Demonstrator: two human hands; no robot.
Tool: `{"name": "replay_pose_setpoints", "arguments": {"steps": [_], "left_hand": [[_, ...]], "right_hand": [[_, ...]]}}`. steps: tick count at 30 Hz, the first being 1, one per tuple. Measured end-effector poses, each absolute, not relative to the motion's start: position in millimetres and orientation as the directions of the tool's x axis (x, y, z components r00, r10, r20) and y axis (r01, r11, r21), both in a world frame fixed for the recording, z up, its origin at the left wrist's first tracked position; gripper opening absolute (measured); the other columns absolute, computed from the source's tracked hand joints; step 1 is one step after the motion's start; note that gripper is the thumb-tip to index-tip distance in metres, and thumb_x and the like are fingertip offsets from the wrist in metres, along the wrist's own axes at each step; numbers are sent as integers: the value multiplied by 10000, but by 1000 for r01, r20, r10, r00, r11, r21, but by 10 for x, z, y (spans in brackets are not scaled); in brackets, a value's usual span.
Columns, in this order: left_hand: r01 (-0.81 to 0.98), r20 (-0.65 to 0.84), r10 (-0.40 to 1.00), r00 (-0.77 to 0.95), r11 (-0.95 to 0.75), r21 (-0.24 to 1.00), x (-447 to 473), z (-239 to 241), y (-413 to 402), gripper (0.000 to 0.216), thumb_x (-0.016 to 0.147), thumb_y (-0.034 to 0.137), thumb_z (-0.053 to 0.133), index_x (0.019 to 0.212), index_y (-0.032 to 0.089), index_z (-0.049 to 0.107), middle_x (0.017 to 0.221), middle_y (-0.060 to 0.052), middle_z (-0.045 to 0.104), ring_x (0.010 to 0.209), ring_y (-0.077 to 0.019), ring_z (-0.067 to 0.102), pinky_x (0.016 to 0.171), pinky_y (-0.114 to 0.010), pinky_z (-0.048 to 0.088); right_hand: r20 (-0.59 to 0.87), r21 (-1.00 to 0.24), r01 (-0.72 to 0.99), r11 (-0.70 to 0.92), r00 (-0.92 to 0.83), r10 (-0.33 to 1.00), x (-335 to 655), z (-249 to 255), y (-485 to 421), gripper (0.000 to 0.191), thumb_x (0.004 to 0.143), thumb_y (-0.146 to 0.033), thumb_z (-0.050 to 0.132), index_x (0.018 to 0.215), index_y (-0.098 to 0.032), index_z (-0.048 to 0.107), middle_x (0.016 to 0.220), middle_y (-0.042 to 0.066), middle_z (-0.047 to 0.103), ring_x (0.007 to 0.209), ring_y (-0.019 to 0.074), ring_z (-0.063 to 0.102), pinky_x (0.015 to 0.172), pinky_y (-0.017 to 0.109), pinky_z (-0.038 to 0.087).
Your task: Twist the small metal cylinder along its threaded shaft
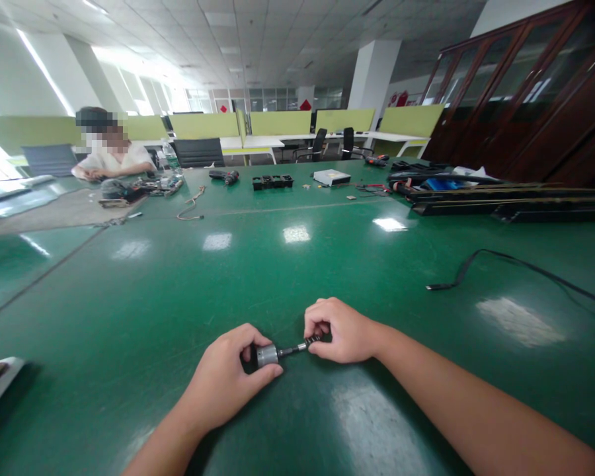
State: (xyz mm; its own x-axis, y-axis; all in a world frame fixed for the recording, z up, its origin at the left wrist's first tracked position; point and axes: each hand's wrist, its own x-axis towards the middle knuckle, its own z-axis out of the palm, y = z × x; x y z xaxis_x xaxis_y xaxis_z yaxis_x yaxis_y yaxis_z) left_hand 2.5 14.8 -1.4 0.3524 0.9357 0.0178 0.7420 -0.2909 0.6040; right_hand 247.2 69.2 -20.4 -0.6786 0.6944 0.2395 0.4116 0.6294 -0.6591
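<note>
My left hand (231,373) is closed around a silver metal cylinder (268,356), thumb on the near side and fingers on the far side. A thin dark shaft (288,351) with a bright sleeve near its tip sticks out of the cylinder to the right. Between thumb and fingertips, my right hand (341,332) pinches a dark spiral piece (311,341) that lines up with the shaft's tip. Whether the spiral piece is a spring or a bit, and whether it is joined to the shaft, I cannot tell. Both hands are low over the green table (203,277).
A black flat cable (480,252) lies to the right; a white-edged object (4,380) is at the left edge. Farther back are a power drill (224,176), a black bracket (272,182), a silver box (332,177) and long black rails (476,198). Another person (114,149) sits far left.
</note>
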Motion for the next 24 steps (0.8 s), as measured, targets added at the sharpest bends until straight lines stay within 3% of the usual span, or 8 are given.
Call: {"name": "replay_pose_setpoints", "arguments": {"steps": [5, 11, 17, 21, 24], "left_hand": [[738, 28, 939, 343, -288, 610, 25, -15, 143, 172, 756, 347, 701, 858, 221, 645, 801, 7, 656, 725, -176, 567, 655, -264, 401], [752, 15, 941, 338, -280, 596, 19, -18, 134, 165, 757, 342, 708, 850, 223, 641, 787, 13, 651, 718, -179, 564, 652, -266, 394], [754, 9, 939, 345, -282, 593, 34, -14, 155, 160, 764, 338, 702, 851, 221, 637, 792, 12, 651, 722, -180, 568, 651, -264, 392], [752, 14, 937, 349, -288, 592, 30, -25, 154, 177, 762, 338, 706, 862, 215, 628, 800, 10, 647, 730, -181, 572, 658, -267, 394], [749, 15, 935, 354, -293, 594, 20, -38, 147, 183, 758, 327, 712, 874, 214, 626, 808, 12, 645, 733, -178, 572, 665, -268, 396]], "right_hand": [[209, -701, 426, 572, -644, 736, 2513, -217, 725, 62, 629, -123, 661, 663, -163, 627, 592, -35, 554, 552, 107, 498, 554, 221, 388], [233, -639, 432, 637, -680, 695, 2481, -226, 698, 67, 632, -119, 660, 655, -173, 627, 585, -46, 559, 559, 108, 520, 640, 247, 421], [252, -671, 384, 635, -687, 682, 2375, -196, 621, 64, 673, -149, 697, 724, -174, 669, 640, -32, 606, 593, 111, 551, 707, 271, 439], [248, -747, 325, 581, -674, 696, 2292, -178, 543, 386, 664, -98, 682, 1036, -195, 665, 831, -3, 679, 703, 133, 586, 725, 267, 461], [243, -772, 306, 558, -668, 703, 2273, -188, 519, 436, 669, -73, 655, 1089, -190, 642, 813, -6, 663, 715, 136, 599, 716, 260, 467]]}}
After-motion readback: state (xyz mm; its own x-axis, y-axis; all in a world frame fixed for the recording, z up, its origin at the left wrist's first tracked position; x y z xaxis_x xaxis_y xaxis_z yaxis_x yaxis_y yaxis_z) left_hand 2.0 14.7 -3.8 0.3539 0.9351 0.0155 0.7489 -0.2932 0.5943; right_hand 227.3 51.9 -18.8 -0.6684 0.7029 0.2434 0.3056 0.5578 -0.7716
